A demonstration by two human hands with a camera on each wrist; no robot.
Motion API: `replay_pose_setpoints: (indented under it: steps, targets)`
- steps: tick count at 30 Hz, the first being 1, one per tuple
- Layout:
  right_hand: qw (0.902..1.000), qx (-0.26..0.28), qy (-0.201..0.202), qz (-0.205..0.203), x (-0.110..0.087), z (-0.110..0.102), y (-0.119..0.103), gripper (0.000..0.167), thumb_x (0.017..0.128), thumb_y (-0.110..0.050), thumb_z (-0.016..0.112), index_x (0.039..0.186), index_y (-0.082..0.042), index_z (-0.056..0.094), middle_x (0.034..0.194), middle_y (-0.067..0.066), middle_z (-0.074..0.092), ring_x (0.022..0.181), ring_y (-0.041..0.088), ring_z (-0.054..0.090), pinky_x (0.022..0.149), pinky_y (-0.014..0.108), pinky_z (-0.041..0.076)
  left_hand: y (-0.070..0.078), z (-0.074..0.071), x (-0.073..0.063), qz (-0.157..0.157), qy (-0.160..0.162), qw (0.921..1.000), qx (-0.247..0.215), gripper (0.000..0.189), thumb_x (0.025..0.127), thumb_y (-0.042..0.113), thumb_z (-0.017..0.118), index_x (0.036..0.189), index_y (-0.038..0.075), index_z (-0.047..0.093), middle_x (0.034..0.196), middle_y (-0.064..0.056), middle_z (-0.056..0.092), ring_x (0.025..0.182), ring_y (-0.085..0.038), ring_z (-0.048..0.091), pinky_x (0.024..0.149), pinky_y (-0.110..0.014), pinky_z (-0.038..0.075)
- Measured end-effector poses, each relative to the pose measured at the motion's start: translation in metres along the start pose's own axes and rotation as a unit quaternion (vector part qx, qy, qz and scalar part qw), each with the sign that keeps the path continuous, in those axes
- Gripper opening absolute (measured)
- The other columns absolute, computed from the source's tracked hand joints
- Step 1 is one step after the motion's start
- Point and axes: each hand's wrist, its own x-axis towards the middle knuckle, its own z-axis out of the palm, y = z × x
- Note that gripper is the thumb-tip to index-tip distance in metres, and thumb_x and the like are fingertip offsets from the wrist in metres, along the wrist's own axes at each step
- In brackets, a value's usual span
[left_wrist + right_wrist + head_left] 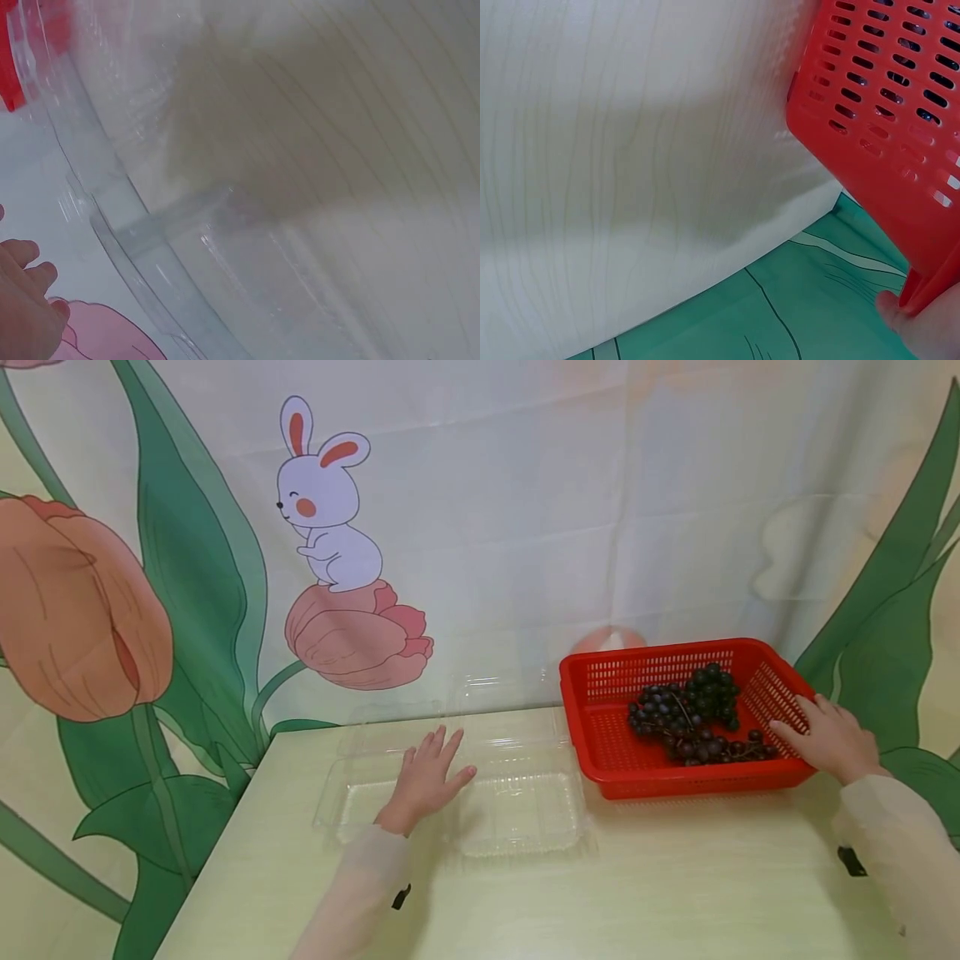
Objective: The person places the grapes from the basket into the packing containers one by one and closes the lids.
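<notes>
My left hand (427,781), fingers spread, hovers over two clear plastic containers standing side by side with lids raised at the back. The right container (517,814) and the left container (360,802) are see-through, so their edges are faint. In the left wrist view, fingertips (37,277) show beyond a clear plastic rim (142,247). My right hand (836,739) grips the right rim of a red plastic basket (682,777), thumb on the inner side. Bunches of dark grapes (693,710) lie inside it. The right wrist view shows the basket's slotted side (885,112) and part of the hand (930,322).
A pale wood-grain table (480,910) carries everything. Behind it hangs a cloth backdrop (510,527) printed with a rabbit and tulips. The basket stands near the table's back right, close to the cloth.
</notes>
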Motion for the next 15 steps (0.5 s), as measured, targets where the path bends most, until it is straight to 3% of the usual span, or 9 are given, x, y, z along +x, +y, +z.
replay_pose_setpoints:
  steps: [15]
  targets:
    - [1.0000,-0.006,0.003,0.002,0.000,0.001,0.000,0.081,0.087,-0.058,0.030,0.135,0.006,0.020,0.132,0.039,0.017,0.111,0.056,0.021,0.078,0.068,0.029,0.042,0.011,0.009,0.035,-0.009,0.9977,-0.058,0.064,0.089,0.049,0.039,0.141,0.015,0.022,0.144,-0.014,0.024,0.133,-0.030,0.023,0.103,-0.052,0.017]
